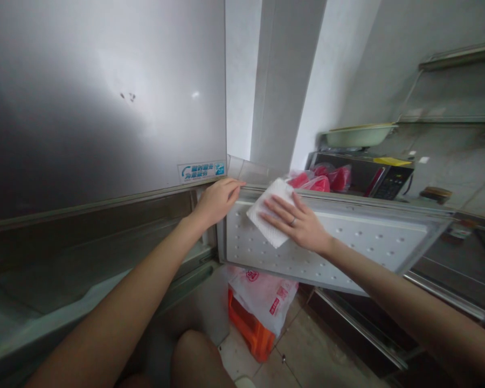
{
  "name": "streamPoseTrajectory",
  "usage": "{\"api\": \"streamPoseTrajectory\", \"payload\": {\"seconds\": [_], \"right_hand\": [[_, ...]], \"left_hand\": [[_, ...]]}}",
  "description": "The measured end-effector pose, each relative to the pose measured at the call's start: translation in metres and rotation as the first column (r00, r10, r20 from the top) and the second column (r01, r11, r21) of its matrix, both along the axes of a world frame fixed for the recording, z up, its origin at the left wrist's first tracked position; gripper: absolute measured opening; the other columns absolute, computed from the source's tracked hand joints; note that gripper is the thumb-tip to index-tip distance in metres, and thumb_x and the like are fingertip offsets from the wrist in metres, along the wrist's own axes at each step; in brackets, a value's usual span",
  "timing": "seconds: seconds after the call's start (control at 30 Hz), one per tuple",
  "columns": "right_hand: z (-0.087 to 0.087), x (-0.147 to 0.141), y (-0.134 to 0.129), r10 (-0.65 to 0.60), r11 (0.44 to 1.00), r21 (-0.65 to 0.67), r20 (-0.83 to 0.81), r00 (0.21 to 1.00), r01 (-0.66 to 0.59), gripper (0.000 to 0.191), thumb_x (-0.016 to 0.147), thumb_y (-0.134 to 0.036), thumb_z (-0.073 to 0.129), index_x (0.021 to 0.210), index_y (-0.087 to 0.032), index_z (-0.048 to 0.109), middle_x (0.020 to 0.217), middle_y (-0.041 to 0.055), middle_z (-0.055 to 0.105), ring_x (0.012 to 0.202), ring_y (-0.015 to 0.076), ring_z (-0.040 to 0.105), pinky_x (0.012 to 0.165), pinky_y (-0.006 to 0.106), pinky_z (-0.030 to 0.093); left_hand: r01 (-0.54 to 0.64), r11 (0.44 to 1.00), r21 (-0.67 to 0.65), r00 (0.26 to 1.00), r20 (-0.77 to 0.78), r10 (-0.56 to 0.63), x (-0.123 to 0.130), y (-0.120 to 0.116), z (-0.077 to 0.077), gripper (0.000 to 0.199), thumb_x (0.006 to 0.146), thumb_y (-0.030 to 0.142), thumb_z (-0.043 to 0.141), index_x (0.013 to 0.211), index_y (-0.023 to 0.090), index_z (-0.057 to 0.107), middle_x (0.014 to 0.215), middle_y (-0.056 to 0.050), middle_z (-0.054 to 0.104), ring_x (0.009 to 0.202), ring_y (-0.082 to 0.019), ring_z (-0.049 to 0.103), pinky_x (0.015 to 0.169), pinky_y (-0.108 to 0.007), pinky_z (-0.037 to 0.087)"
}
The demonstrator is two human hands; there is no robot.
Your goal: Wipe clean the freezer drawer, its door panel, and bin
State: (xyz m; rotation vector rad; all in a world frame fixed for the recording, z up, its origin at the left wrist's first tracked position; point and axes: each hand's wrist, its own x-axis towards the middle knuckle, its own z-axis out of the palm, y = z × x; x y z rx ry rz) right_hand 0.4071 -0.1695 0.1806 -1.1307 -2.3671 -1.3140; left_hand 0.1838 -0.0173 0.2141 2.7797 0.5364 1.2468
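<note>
Right hand (305, 226), spread, pins white paper towel (271, 236) to dimpled white door (372, 231), whose swing could pinch half-curled left hand (215, 202), grip unclear, at its corner!

The right hand (307, 226) covers part of the square white paper cloth (278, 189), so the palm side can't be seen. The cloth and right arm hide some of the bumpy white door panel (375, 237). The left hand (216, 202) covers the corner by the big shiny silver door (84, 140), which runs off the top and left. The tiny bottom words on the blue and white sticker (202, 171) are too fuzzy to read. The panel hides the bottoms of the pink things in clear plastic (341, 178); I can't tell what they are. The white plastic bag with red marks (258, 296) covers part of an orange plastic thing (262, 339). The bare knee (198, 355) is cut off below.
</note>
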Motion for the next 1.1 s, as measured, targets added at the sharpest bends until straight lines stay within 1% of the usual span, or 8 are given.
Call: {"api": "streamPoseTrajectory", "payload": {"seconds": [0.2,0.3,0.4,0.63,0.73,0.83,1.0,1.1], "right_hand": [[-0.125,-0.005,-0.016,0.157,0.940,-0.330,0.176,0.972,-0.092,0.040,0.101,-0.022,0.036,0.139,-0.019,0.051,0.149,0.0080,0.048,0.138,0.0243,0.043,0.114,0.050,0.034],[-0.159,0.000,-0.022,0.224,0.900,-0.417,0.197,0.955,-0.125,0.037,0.101,-0.025,0.037,0.131,-0.018,0.058,0.146,0.0088,0.051,0.134,0.0235,0.047,0.112,0.048,0.037],[-0.146,0.003,-0.021,0.209,0.915,-0.384,0.191,0.959,-0.123,0.038,0.101,-0.024,0.037,0.134,-0.018,0.056,0.146,0.0090,0.050,0.135,0.0239,0.046,0.114,0.048,0.035],[-0.019,0.010,-0.015,0.000,1.000,-0.017,-0.004,1.000,0.000,0.052,0.101,-0.016,0.033,0.153,-0.020,0.026,0.155,0.0079,0.036,0.150,0.0227,0.014,0.123,0.050,0.009],[-0.003,0.013,-0.015,-0.052,0.998,0.020,-0.078,0.996,0.054,0.057,0.101,-0.016,0.033,0.155,-0.023,0.016,0.157,0.0071,0.032,0.150,0.0214,0.011,0.123,0.051,0.010],[-0.037,0.012,-0.018,-0.012,0.997,-0.079,-0.031,0.999,0.010,0.054,0.101,-0.017,0.035,0.153,-0.021,0.025,0.156,0.0083,0.036,0.150,0.0240,0.015,0.121,0.052,0.019],[-0.139,0.008,-0.028,0.126,0.942,-0.322,0.081,0.989,-0.094,0.042,0.100,-0.022,0.039,0.141,-0.018,0.048,0.150,0.0091,0.045,0.142,0.0246,0.037,0.116,0.049,0.032],[-0.166,0.007,-0.033,0.206,0.908,-0.389,0.096,0.974,-0.153,0.037,0.100,-0.022,0.039,0.134,-0.020,0.055,0.148,0.0085,0.049,0.139,0.0219,0.042,0.115,0.047,0.033]], "left_hand": [[-0.024,1.000,0.008,1.000,-0.009,0.024,0.001,-0.004,0.001,0.036,0.094,0.016,0.040,0.117,0.010,0.066,0.118,-0.011,0.069,0.114,-0.025,0.061,0.101,-0.039,0.046],[-0.037,0.999,0.004,0.999,-0.013,0.037,0.001,-0.003,0.001,0.036,0.093,0.017,0.041,0.117,0.011,0.066,0.118,-0.010,0.069,0.113,-0.025,0.061,0.100,-0.039,0.047],[-0.053,0.999,0.007,0.998,-0.013,0.053,0.001,-0.002,0.000,0.035,0.093,0.018,0.041,0.117,0.014,0.066,0.118,-0.009,0.069,0.113,-0.024,0.061,0.099,-0.038,0.047],[-0.057,0.998,0.007,0.998,0.005,0.057,0.002,-0.002,-0.002,0.035,0.092,0.018,0.041,0.116,0.015,0.066,0.117,-0.009,0.069,0.113,-0.024,0.061,0.099,-0.038,0.047],[-0.047,0.999,0.013,0.999,0.011,0.047,0.002,-0.002,-0.002,0.035,0.092,0.018,0.041,0.117,0.013,0.066,0.118,-0.010,0.069,0.113,-0.025,0.061,0.100,-0.039,0.047],[-0.050,0.999,0.012,0.999,0.004,0.049,0.002,-0.001,-0.002,0.035,0.092,0.018,0.041,0.116,0.012,0.066,0.117,-0.010,0.069,0.112,-0.025,0.061,0.099,-0.039,0.047],[-0.051,0.998,0.021,0.999,0.008,0.051,0.001,-0.001,-0.003,0.035,0.092,0.018,0.041,0.116,0.014,0.066,0.117,-0.009,0.069,0.113,-0.024,0.061,0.099,-0.038,0.047],[-0.056,0.998,0.021,0.998,0.002,0.056,0.001,0.000,-0.003,0.034,0.092,0.018,0.041,0.116,0.015,0.066,0.117,-0.009,0.069,0.112,-0.024,0.061,0.098,-0.038,0.047]]}}
